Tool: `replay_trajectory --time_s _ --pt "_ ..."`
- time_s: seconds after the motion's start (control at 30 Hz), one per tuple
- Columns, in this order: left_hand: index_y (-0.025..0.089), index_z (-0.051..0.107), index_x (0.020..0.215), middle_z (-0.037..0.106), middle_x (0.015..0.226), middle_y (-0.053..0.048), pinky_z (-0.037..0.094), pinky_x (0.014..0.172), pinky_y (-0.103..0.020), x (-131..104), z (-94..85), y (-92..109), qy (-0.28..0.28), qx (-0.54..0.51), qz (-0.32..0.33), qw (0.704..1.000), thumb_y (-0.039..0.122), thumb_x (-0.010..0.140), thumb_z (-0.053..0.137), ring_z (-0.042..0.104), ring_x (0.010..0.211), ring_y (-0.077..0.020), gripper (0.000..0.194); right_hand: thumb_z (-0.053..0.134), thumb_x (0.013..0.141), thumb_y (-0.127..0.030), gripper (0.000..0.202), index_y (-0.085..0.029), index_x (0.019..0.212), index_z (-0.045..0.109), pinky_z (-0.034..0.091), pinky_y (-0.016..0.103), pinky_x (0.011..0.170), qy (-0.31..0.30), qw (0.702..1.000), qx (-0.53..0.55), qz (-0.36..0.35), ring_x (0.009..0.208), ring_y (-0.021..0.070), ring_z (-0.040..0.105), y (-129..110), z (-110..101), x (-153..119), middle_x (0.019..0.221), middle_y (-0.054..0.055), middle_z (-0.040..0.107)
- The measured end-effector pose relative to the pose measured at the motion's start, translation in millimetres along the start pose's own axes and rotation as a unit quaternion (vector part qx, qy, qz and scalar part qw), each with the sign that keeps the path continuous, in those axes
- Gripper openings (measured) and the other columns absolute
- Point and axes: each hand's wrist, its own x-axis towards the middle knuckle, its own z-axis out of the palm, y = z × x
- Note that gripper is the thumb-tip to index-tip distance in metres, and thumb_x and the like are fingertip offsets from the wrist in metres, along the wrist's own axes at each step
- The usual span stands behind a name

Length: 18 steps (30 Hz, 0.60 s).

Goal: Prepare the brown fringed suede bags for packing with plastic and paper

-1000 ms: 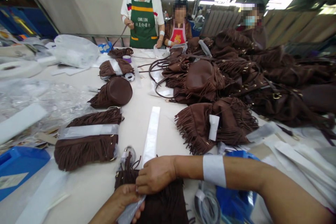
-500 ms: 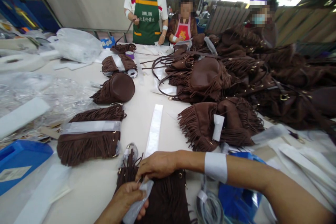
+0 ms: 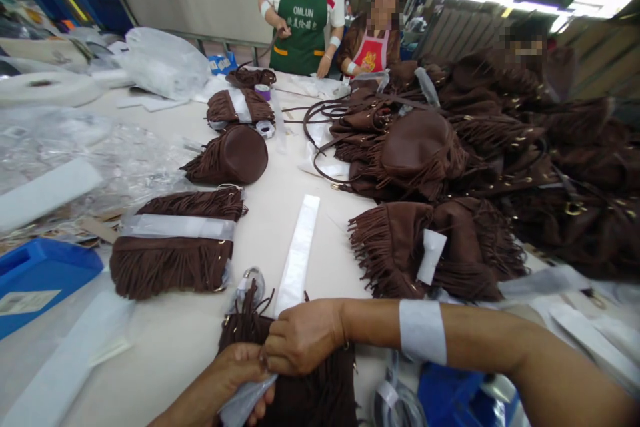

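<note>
At the near edge of the pale work table (image 3: 280,213), the left hand (image 3: 240,373) is closed around one end of a clear plastic strip (image 3: 245,400), with the fingers curled under it. The right hand (image 3: 303,337) lies just beside it, touching it, and it pinches the same strip where this one crosses a dark brown fringed suede bag (image 3: 310,393). This bag lies flat on the table directly under both hands, and its fringe points toward the person. The right forearm has a white band (image 3: 423,332) around the wrist.

Just behind the hands, a long white paper strip (image 3: 299,253) lies on the table and runs away from the person. On the left there is a finished brown fringed bag with a clear band around it (image 3: 175,250). On the right lies another brown fringed piece with a white tag (image 3: 435,247), and behind it a big heap of brown fringed bags (image 3: 500,147). A blue plastic tray (image 3: 40,273) is at the left edge. At the far end of the table, a person in a green apron (image 3: 303,13) stands.
</note>
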Motion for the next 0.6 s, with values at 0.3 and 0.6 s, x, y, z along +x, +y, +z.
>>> replay_trajectory --time_s 0.3,0.6 --pt "0.014 0.065 0.065 0.068 0.057 -0.005 0.044 0.045 -0.023 -9.2 12.6 5.0 0.053 0.016 -0.011 0.998 0.036 0.064 0.074 0.058 0.045 -0.0131 0.024 0.041 0.102 -0.019 0.022 -0.014 0.1 0.062 0.045 0.032 0.059 -0.094 0.99 0.076 0.079 0.074 0.0167 0.061 7.2 -5.1 15.8 0.085 0.004 0.063" --pt "0.016 0.06 0.073 0.069 0.06 -0.005 0.043 0.046 -0.024 0.3 13.9 -13.9 0.109 0.001 0.019 0.994 0.055 0.053 0.086 0.061 0.047 -0.0155 0.05 0.049 0.1 -0.022 0.017 -0.014 0.091 0.062 0.044 0.025 0.067 -0.168 0.936 0.234 0.204 0.08 0.0134 0.062 23.2 -6.5 24.3 0.095 0.006 0.07"
